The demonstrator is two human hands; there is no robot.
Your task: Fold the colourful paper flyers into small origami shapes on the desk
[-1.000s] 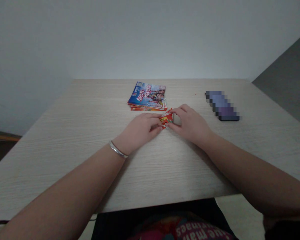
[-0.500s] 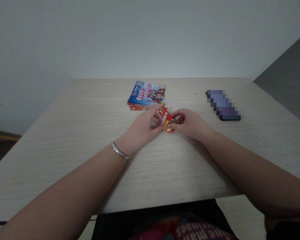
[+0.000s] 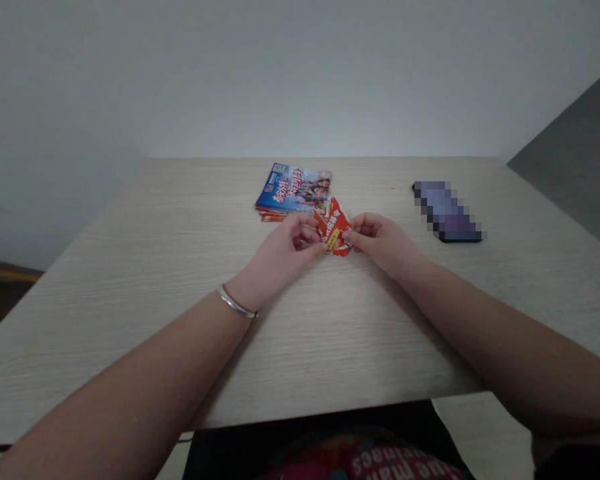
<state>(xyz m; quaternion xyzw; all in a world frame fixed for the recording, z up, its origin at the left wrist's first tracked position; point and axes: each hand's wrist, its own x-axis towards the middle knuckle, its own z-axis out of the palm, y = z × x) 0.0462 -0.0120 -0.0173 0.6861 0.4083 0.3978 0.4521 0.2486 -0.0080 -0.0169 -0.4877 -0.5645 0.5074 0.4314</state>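
A small folded piece of red printed paper [image 3: 334, 223], with white lettering and a yellow patch, is held between my two hands. My left hand [image 3: 293, 247] pinches its left edge between thumb and fingers; a silver bangle circles that wrist. On the opposite side, my right hand [image 3: 377, 240] grips the right edge, thumb on the front face. The paper has angled folds and a pointed top. Just behind it lies a stack of printed leaflets [image 3: 295, 187], the top one blue with red-and-white lettering; my left fingers and the paper cover part of its near edge.
A dark smartphone [image 3: 447, 210], its screen pixelated, lies at the right on the pale wooden table [image 3: 180, 233]. A white wall [image 3: 300, 80] rises behind the table's far edge. My lap shows below the near edge.
The paper has risen slightly and turned, showing more of its face and a pointed top. My left fingers have moved from its top edge down to its left side.
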